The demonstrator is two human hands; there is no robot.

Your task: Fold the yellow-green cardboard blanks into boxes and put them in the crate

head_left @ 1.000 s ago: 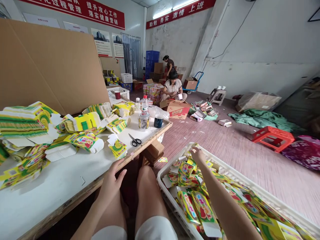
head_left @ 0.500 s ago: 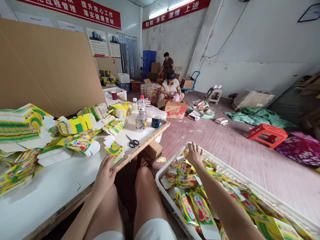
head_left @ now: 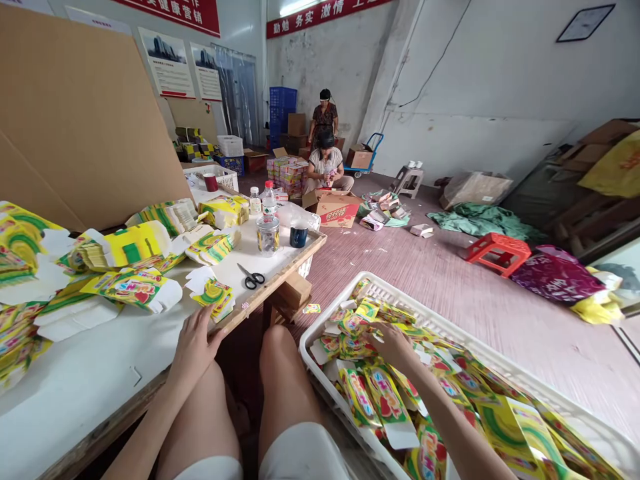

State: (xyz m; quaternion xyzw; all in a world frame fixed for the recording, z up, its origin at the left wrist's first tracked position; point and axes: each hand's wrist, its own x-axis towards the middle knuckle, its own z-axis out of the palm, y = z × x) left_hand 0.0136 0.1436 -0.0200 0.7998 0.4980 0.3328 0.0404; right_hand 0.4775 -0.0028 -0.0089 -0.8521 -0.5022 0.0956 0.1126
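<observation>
My left hand [head_left: 197, 339] rests at the table's edge, fingers stretched out and holding nothing. Its fingertips touch or lie just beside a small unfolded yellow-green carton [head_left: 216, 297] on the white table [head_left: 165, 357]. To my right stands a long white plastic basket [head_left: 320, 377], filled with yellow-green printed candy cartons [head_left: 385, 397]. Over those cartons, inside the basket, is my right hand [head_left: 393, 343], open with fingers slightly bent. Whether its fingertips touch a carton I cannot tell. More flat cartons [head_left: 133, 288] lie in stacks on the table.
Black scissors [head_left: 253, 279], a clear jar [head_left: 268, 237], a water bottle [head_left: 269, 203] and a dark mug [head_left: 299, 236] stand near the table's far corner. A cardboard sheet [head_left: 85, 120] rises behind the stacks. Beyond are a red stool [head_left: 497, 253] and two people [head_left: 326, 163].
My right hand has lowered from the basket's far end onto the cartons, its fingers less spread. My left hand stays at the table edge. The view has turned slightly right.
</observation>
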